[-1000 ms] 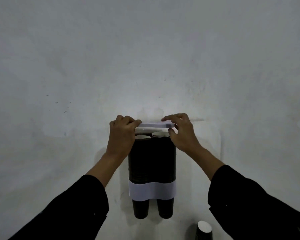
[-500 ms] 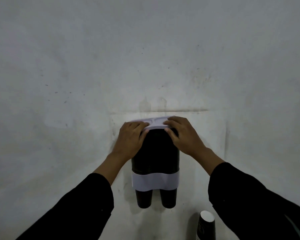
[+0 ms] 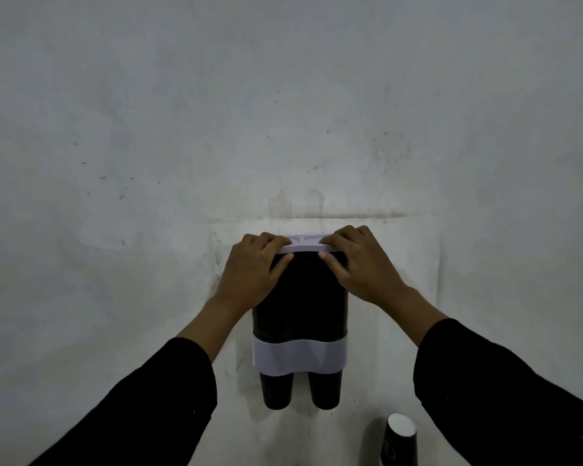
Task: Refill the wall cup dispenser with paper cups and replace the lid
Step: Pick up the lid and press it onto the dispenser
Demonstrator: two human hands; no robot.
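The dark double-tube cup dispenser (image 3: 300, 307) hangs on the wall with a white band (image 3: 299, 357) round its lower part. Two black paper cups (image 3: 276, 391) stick out of its bottom. The white lid (image 3: 305, 244) lies flat across the dispenser's top. My left hand (image 3: 253, 270) grips the lid's left end, fingers on top and thumb under its edge. My right hand (image 3: 357, 264) holds the right end the same way. The cups inside the tubes are hidden.
The wall (image 3: 283, 112) is pale, stained plaster with a horizontal crease just above the dispenser. An upside-down stack of black paper cups (image 3: 399, 440) with a white base stands at the lower right, below my right sleeve.
The lid has come down from above the open tubes onto the dispenser's top, covering the cup rims. Both hands came down with it and stay on its ends.
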